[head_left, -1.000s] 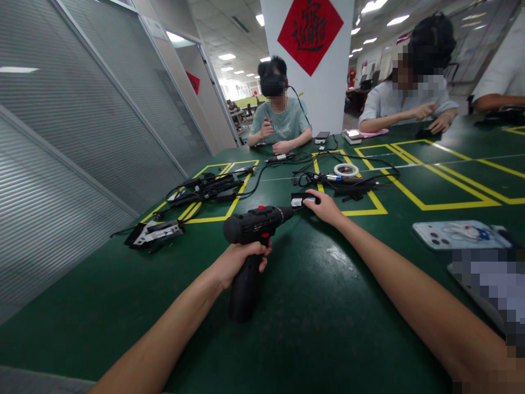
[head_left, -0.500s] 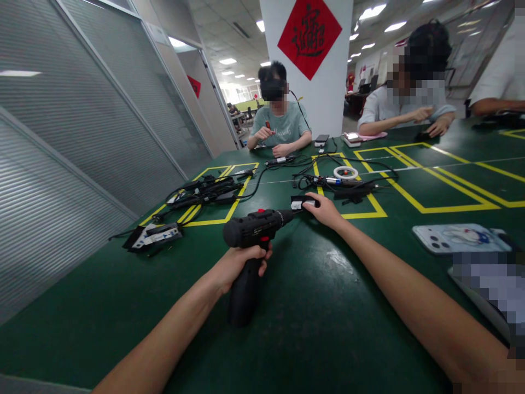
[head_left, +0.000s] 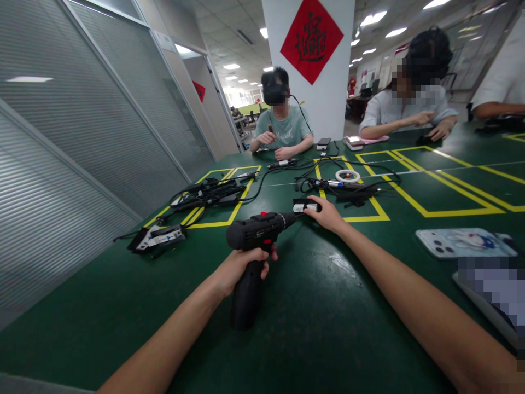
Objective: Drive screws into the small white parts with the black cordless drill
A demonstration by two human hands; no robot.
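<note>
My left hand (head_left: 241, 265) is wrapped round the grip of a black cordless drill (head_left: 256, 235) with a red switch on top. The drill stands upright on the green table (head_left: 311, 317), its nose pointing right toward a small black and white part (head_left: 305, 206). My right hand (head_left: 327, 213) reaches forward and rests on that part, fingers closed over its near side, right at the drill's tip.
A phone in a pale case (head_left: 465, 243) lies at the right. Black cables and tools (head_left: 205, 192) sit in the yellow marked boxes at left and centre, with a white tape roll (head_left: 346, 175) beyond. Other people sit at the far side of the table.
The view has shifted slightly; both hands, the drill and the small part stay in nearly the same places relative to each other.
</note>
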